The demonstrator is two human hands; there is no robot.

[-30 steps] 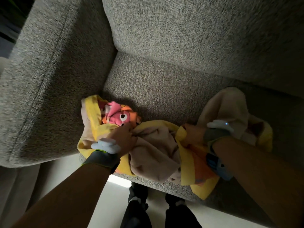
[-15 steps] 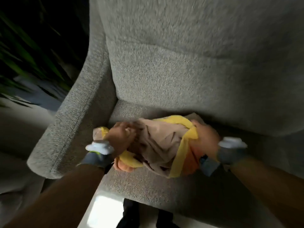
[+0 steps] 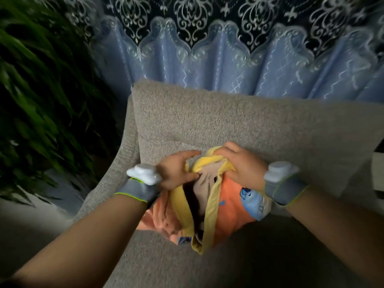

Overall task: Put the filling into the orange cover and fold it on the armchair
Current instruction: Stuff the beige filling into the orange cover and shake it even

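The left hand [image 3: 176,173] and right hand [image 3: 243,165] pinched the yellow rim of the cover [image 3: 234,206] above the filling [image 3: 205,179]. Holding the mouth wide should help the filling settle.

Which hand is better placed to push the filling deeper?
Probably the left hand: it touches the filling at the opening, while the right hand grips the orange cover by its yellow rim.
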